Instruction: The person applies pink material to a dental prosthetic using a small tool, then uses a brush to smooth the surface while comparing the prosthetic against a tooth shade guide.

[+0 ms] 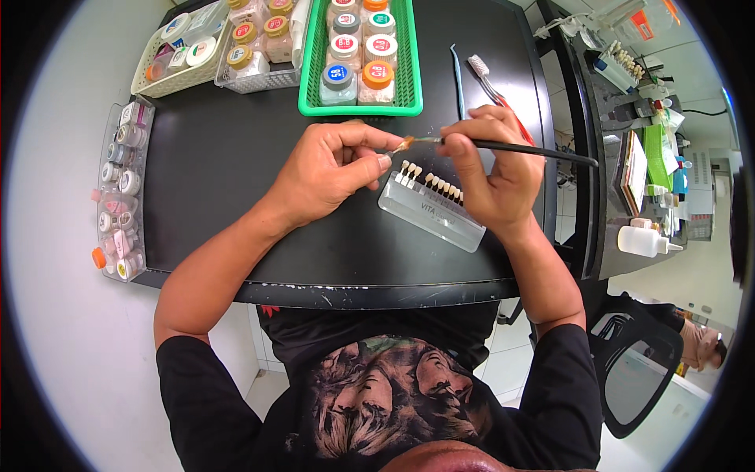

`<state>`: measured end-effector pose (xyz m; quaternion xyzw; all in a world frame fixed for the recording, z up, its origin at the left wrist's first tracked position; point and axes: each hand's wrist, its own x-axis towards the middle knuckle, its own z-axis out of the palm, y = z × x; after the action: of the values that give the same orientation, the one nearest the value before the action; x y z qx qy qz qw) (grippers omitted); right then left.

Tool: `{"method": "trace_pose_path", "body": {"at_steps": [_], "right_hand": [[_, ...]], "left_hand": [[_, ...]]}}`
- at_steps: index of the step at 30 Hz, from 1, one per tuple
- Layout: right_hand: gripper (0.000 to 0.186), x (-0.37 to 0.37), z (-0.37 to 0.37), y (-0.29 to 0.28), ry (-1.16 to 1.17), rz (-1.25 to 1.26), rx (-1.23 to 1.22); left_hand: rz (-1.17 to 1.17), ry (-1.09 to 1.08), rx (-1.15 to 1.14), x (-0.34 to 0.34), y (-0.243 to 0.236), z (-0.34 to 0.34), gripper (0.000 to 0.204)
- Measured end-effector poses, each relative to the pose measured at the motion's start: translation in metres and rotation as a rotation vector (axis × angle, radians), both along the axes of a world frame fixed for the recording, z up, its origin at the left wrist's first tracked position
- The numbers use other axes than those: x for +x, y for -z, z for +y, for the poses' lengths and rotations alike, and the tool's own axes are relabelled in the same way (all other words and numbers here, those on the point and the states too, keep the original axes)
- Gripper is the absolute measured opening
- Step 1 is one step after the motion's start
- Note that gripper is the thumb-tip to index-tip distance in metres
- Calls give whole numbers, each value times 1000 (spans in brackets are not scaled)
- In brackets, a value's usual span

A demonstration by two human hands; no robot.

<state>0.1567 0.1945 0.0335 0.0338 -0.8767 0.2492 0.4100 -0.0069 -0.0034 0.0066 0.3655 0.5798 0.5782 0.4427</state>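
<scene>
My left hand (326, 173) is closed over the table, thumb and forefinger pinching a small pale tooth-shaped piece (402, 147). Most of that piece is hidden by the fingertips. In my right hand (503, 173) is a fine paintbrush (554, 149) with a long black handle, held like a pen. Its brownish tip meets the piece at my left fingertips, and I cannot tell whether they touch. Just below both hands lies a clear tooth shade guide (425, 208), slanting across the table, with a row of tooth-shaped tabs along its upper edge.
Beyond my hands stands a green basket (419, 86) of jars, with white baskets (222, 72) to its left. A clear tray (141, 236) of small jars lines the left edge. A toothbrush (478, 67) and a blue tool (458, 79) lie behind my right hand. Right: a cluttered bench, a chair (641, 354), another person.
</scene>
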Motion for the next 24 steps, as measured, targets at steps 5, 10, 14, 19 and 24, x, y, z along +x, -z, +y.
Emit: {"method": "trace_pose_path", "body": {"at_steps": [5, 10, 14, 19, 24], "right_hand": [[7, 5, -6, -8, -113, -43, -75], [6, 3, 0, -7, -80, 7, -3], [7, 4, 3, -7, -81, 10, -11], [7, 2, 3, -4, -41, 22, -9], [6, 2, 1, -2, -51, -3, 1]], "left_hand": [[14, 9, 12, 1, 0, 2, 28], [-4, 7, 23, 1, -1, 2, 27], [-38, 4, 18, 0, 1, 0, 28], [-55, 13, 19, -1, 4, 1, 27], [-49, 18, 32, -1, 3, 0, 27]]}}
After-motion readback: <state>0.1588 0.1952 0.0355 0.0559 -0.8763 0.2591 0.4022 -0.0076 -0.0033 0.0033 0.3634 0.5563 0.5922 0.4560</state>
